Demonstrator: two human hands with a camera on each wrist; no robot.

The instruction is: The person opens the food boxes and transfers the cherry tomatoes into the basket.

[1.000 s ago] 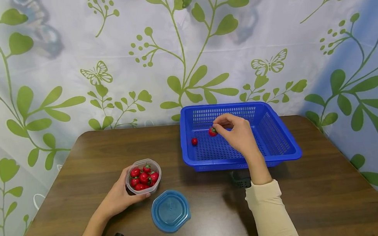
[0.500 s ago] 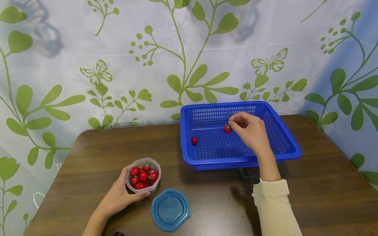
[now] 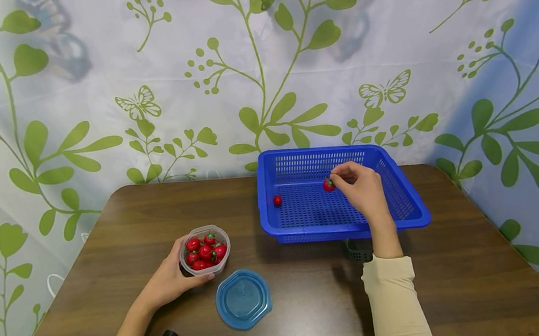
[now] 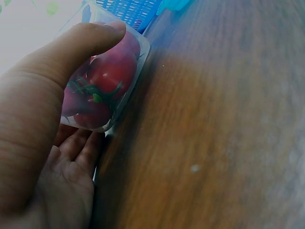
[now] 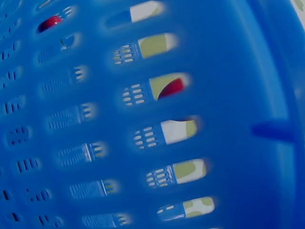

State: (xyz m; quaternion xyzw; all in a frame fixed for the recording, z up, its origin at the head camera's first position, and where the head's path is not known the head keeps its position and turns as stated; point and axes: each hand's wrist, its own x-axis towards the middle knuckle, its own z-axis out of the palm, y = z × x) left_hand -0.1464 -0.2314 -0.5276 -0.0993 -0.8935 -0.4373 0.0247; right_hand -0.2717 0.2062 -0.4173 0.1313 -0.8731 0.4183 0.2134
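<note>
Your right grip [image 3: 364,187] is nearly closed, fingertips pinching a red tomato [image 3: 328,185] near its green stem, within the outline of the blue basket [image 3: 317,232]; you cannot tell whether it touches the basket floor. So slight a hold could slip, sending it rolling toward the loose tomato [image 3: 277,201]. Your left grip [image 3: 174,278] curls around the clear container [image 3: 220,269]; a tilt could spill its piled tomatoes. The basket's near rim, under your right wrist, could snag it. The blue lid [image 3: 243,299] lies on the desk [image 3: 310,302] just beside the container.
</note>
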